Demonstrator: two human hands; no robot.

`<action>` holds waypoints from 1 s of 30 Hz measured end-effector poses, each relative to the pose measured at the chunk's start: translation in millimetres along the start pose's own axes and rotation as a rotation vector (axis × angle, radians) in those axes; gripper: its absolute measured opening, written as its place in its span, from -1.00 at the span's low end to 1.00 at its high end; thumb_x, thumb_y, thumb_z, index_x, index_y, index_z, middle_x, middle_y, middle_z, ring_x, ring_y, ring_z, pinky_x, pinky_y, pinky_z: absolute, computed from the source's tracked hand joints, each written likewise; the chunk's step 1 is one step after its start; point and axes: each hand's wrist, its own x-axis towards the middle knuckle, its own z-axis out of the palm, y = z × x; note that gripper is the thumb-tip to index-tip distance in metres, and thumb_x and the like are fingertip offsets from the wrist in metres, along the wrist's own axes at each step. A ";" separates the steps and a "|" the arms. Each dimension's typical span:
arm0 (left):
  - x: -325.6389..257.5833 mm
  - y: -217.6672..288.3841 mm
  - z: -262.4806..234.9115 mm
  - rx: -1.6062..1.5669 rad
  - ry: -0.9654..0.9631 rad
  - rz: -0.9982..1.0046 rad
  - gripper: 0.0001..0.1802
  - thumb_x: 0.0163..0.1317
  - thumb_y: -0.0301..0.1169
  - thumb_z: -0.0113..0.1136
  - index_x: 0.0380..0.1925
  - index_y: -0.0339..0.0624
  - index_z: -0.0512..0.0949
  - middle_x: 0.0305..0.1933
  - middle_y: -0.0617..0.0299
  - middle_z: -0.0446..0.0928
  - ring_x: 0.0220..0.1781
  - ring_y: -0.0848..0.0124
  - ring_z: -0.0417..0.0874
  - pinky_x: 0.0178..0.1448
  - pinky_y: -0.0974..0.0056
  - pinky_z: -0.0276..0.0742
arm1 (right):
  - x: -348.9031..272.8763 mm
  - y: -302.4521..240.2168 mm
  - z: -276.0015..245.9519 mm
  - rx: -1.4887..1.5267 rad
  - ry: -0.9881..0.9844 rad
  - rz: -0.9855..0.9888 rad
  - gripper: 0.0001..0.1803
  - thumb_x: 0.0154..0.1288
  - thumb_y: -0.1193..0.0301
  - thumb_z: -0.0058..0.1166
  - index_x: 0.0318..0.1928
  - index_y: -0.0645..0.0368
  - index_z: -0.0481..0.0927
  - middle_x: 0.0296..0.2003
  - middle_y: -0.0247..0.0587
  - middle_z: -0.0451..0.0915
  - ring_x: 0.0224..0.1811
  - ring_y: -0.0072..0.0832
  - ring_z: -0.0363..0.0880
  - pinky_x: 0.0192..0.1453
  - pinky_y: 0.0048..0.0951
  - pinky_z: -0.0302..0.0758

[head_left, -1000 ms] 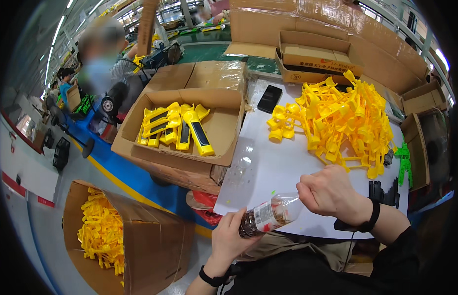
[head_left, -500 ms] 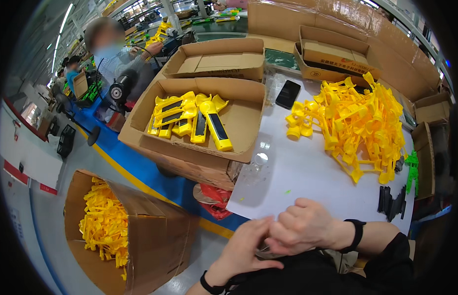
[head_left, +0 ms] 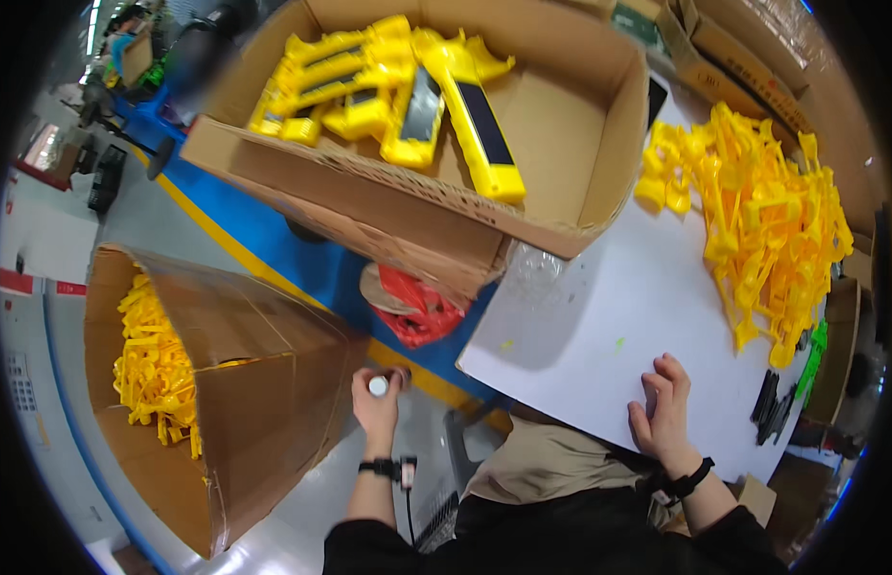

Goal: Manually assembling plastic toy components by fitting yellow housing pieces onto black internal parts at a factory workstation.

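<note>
My left hand (head_left: 374, 414) is low beside the large carton, its fingers closed round a small cylinder with a round white end (head_left: 378, 385); the rest of that thing is mostly hidden by the fingers. At the near edge of the white table (head_left: 561, 331), my right hand (head_left: 664, 412) has its fingers bent and apart, with nothing seen in it. Beyond it, on the table's right side, lies a tangled heap of yellow plastic parts (head_left: 767, 225). In the open cardboard box (head_left: 571, 125) are several yellow casings (head_left: 481, 125) with dark panels.
A deep carton (head_left: 264, 374) on the floor at left holds more yellow pieces (head_left: 154, 359). A red plastic bag (head_left: 417, 307) hangs below the box. Black strips (head_left: 775, 412) and green parts (head_left: 812, 362) lie at the table's right edge.
My hands were together at the table's near edge and have parted. The left moved down and left with the white-ended cylinder; the right moved slightly right and opened. The view has shifted closer and lower.
</note>
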 end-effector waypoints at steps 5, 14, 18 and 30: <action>45.2 -110.8 103.5 0.023 0.081 -0.332 -0.61 0.18 -0.14 0.25 -0.20 -0.25 0.50 -0.25 -0.03 0.59 -0.17 0.08 0.63 -0.06 0.10 0.50 | 0.4 5.5 11.8 -0.026 -0.008 0.022 -0.51 -0.10 0.43 0.24 -0.08 0.23 0.43 0.08 0.12 0.33 0.21 0.08 0.28 0.21 0.01 0.30; 18.1 29.3 227.7 -0.569 -0.626 -0.333 -0.65 0.23 -0.26 0.13 -0.15 -0.34 0.52 -0.13 -0.06 0.56 -0.04 0.10 0.60 0.04 0.16 0.48 | 11.7 2.6 3.5 0.019 -0.006 0.102 -0.53 -0.04 0.30 0.34 -0.08 0.10 0.49 0.03 -0.09 0.43 0.17 -0.14 0.43 0.18 -0.12 0.36; -2.8 59.2 238.2 -0.577 -0.791 -0.258 -0.64 0.23 -0.26 0.14 -0.11 -0.35 0.50 -0.10 -0.08 0.55 -0.03 0.11 0.58 0.05 0.15 0.47 | 5.5 6.4 1.8 0.071 -0.010 0.066 -0.59 0.08 0.31 0.27 -0.06 0.11 0.47 0.08 -0.08 0.38 0.23 -0.17 0.39 0.22 -0.16 0.34; 12.6 61.4 98.6 -0.539 -0.642 -0.117 -0.58 0.25 -0.28 0.19 -0.02 -0.38 0.45 -0.02 -0.12 0.50 0.02 0.14 0.53 0.07 0.13 0.44 | -11.4 34.6 -6.5 0.097 0.325 0.171 -0.52 0.10 0.39 0.26 0.04 0.12 0.43 0.16 -0.02 0.36 0.22 -0.10 0.36 0.24 -0.12 0.30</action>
